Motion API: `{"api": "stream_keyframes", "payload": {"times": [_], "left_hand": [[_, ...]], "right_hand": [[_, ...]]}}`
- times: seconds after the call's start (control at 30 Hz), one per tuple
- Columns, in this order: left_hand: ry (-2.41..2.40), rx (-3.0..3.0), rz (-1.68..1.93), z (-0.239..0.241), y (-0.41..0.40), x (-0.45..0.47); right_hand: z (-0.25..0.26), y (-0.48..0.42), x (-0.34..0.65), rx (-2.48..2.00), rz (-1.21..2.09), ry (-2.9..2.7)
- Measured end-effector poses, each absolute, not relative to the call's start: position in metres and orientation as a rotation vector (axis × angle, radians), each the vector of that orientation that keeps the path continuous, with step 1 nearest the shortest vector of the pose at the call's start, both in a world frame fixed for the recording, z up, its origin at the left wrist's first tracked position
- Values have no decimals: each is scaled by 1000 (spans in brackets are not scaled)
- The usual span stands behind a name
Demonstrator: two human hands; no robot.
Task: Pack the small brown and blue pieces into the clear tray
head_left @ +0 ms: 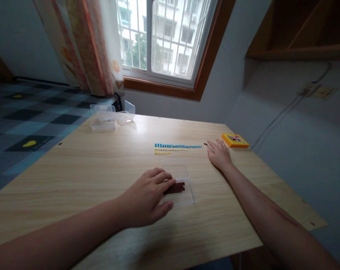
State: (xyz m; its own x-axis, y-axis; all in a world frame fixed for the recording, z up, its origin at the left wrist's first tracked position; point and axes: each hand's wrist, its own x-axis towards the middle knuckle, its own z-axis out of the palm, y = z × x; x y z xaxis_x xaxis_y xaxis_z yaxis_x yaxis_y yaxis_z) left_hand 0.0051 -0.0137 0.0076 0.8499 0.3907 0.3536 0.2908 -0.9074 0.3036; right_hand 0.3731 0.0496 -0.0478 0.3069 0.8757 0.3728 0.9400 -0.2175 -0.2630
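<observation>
My left hand (149,195) rests over a clear plastic box (189,197) with its lid laid back. Its fingers are stretched over a stack of dark brown strips (177,187) inside, thumb apart; part of the box and strips is hidden beneath it. My right hand (219,153) lies on the table farther off, fingers extended beside a few tiny dark pieces (205,144). To the left of these runs a row of small blue pieces (175,146), with shorter rows of tiny yellowish pieces (162,153) below it.
A yellow-orange box (235,140) sits at the table's right edge, just beyond my right hand. Two clear open boxes, one wide (102,123) and one smaller (125,117), stand at the far left corner. Left of the wooden table (102,168) is a checked bed (32,116).
</observation>
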Motion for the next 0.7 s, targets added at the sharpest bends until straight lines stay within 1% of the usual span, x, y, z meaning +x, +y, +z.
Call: {"api": "stream_keyframes", "payload": {"times": [0.17, 0.37, 0.7], "left_hand": [[518, 2787, 616, 8, -14, 4], [520, 2789, 601, 11, -15, 5], [526, 2777, 564, 11, -15, 3]], "right_hand": [[-49, 51, 369, -2207, -194, -1689], [-42, 48, 369, -2133, -260, -1735], [-49, 55, 384, -2077, -302, -1564]]}}
